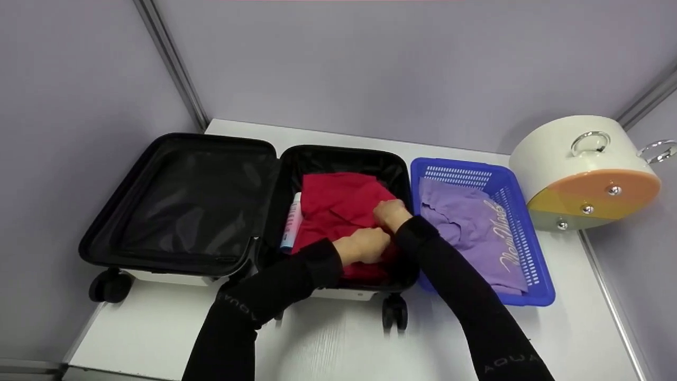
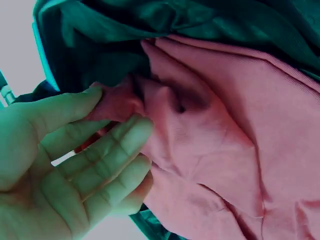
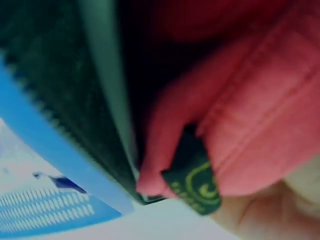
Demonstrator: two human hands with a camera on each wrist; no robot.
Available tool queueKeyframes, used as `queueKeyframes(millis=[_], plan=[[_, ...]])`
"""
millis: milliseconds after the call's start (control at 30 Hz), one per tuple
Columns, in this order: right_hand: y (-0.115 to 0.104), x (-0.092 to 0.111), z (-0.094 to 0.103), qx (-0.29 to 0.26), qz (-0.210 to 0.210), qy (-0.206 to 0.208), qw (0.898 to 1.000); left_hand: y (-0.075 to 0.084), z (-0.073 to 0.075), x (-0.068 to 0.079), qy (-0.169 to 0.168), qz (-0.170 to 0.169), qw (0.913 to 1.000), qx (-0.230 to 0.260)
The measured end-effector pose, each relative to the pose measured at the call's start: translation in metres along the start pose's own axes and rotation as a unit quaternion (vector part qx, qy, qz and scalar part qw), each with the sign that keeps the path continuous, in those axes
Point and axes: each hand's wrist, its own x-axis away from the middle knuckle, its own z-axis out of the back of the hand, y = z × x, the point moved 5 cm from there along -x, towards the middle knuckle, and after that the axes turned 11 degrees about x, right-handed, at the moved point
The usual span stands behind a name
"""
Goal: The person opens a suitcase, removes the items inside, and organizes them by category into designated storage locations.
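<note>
— While the red garment (image 1: 338,198) is lying in the right half of the open suitcase (image 1: 344,153), at the centre of the head view, what is the left hand (image 1: 365,245) doing?

— It is pinching a fold of the cloth, just below and right of centre. In the left wrist view the thumb and fingertips are meeting on a gathered bit at the left, and the other fingers are bending loosely.

— And the right hand (image 1: 392,214)?

— That one is gripping the garment's right side, its fingers curling at the cloth in the lower right of the right wrist view. A dark label (image 3: 197,182) is poking out beside them. I can't tell where the thumb is sitting.

— What is surrounding them?

— A slim white-and-pink bottle (image 1: 291,222) is resting along the garment's left edge, and the suitcase's other half is lying open at the frame's left. Right of centre, a blue plastic basket (image 1: 535,259) is holding a lilac T-shirt (image 1: 465,227) with cursive lettering. A white container (image 1: 560,153) with silver handles is sitting at upper right.
</note>
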Motion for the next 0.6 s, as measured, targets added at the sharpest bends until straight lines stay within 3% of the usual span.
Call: queueKeyframes(millis=[100,133,267,333,467,533,600], plan=[[0.014,0.054,0.065,-0.053,0.018,0.059,0.997,0.000,0.011,0.013,0.025,0.016,0.9996,0.003],[0.020,0.069,0.085,-0.074,0.013,0.061,0.995,-0.001,0.015,0.019,0.037,0.022,0.9990,0.009],[0.048,0.092,0.131,-0.143,-0.034,0.167,0.975,-0.011,0.032,0.044,0.096,0.051,0.9927,0.051],[0.058,0.096,0.147,-0.194,-0.064,0.222,0.953,-0.019,0.041,0.058,0.136,0.068,0.9859,0.070],[0.059,0.097,0.173,-0.295,-0.092,0.336,0.889,-0.044,0.053,0.084,0.207,0.113,0.9662,0.105],[0.051,0.095,0.183,-0.328,-0.095,0.378,0.861,-0.057,0.055,0.096,0.222,0.142,0.9554,0.133],[0.039,0.089,0.190,-0.354,-0.092,0.399,0.841,-0.071,0.052,0.106,0.229,0.172,0.9459,0.153]])
